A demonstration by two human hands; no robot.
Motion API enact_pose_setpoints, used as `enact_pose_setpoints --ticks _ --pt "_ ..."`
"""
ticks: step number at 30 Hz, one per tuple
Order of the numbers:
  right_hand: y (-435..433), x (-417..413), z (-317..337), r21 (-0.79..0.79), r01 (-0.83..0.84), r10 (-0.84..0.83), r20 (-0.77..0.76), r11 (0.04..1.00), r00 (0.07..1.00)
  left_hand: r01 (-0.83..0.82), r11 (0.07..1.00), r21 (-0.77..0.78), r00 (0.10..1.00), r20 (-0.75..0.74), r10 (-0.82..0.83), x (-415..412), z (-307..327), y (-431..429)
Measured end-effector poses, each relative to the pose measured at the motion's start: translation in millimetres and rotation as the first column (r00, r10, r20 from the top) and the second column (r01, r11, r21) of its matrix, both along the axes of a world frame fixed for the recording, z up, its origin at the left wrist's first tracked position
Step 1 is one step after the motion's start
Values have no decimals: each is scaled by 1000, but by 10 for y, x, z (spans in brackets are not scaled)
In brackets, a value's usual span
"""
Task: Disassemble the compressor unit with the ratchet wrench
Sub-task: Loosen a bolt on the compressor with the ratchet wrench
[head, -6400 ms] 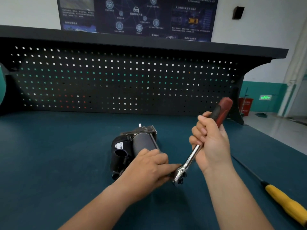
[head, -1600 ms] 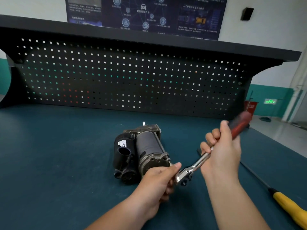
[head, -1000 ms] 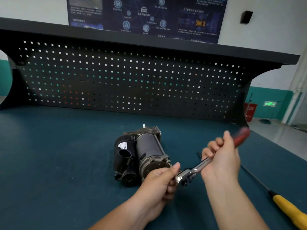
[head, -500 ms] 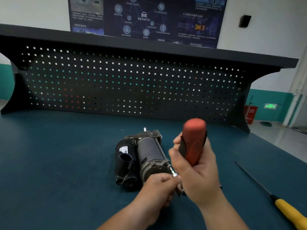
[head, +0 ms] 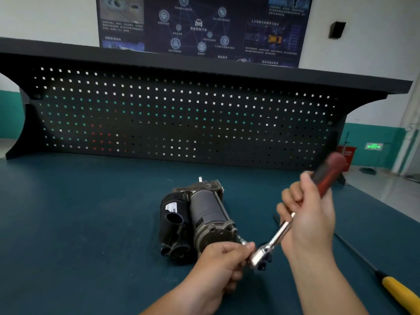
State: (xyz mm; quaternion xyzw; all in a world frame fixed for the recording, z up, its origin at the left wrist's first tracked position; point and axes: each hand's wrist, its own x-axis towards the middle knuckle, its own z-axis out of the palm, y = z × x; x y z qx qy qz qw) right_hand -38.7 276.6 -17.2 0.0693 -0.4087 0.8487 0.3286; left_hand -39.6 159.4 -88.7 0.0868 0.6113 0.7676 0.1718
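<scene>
Ratchet wrench (head: 270, 244) – glossy metal shank; compressor unit (head: 200, 221) – matt metal.

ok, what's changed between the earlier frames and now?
The handle of the ratchet wrench, upright toward the camera half a second ago, has swung back out to the right in the right hand. The left hand, resting on the compressor six seconds ago, now pinches the wrench's head end. Unchanged: the right hand's grip on the handle, the compressor's place on the table, and the yellow screwdriver.

Teal workbench (head: 79, 212) backed by a black pegboard (head: 181, 117), dark poster (head: 204, 26) on white wall
</scene>
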Motion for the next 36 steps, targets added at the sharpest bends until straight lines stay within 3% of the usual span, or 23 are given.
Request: enact_pose_setpoints --ticks 3,5,10,16,36 --pt "-202 106 -62 420 87 -29 -141 903 990 -11 998 -63 1000 0 11 -19 4 -2" --pt "-279 144 -88 488 121 -51 -155 865 987 -30 998 -56 1000 -9 30 -35 3 -15" --pt "-153 127 52 231 -10 29 -79 973 996 0 999 -54 999 -45 -2 1 -27 -4" --pt "-4 35 63 -34 -26 26 -7 999 1000 -61 997 56 995 -72 65 9 -15 19" --pt "-93 18 6 -86 157 -158 -8 984 987 -79 997 -13 992 -99 78 -6 -3 -14"
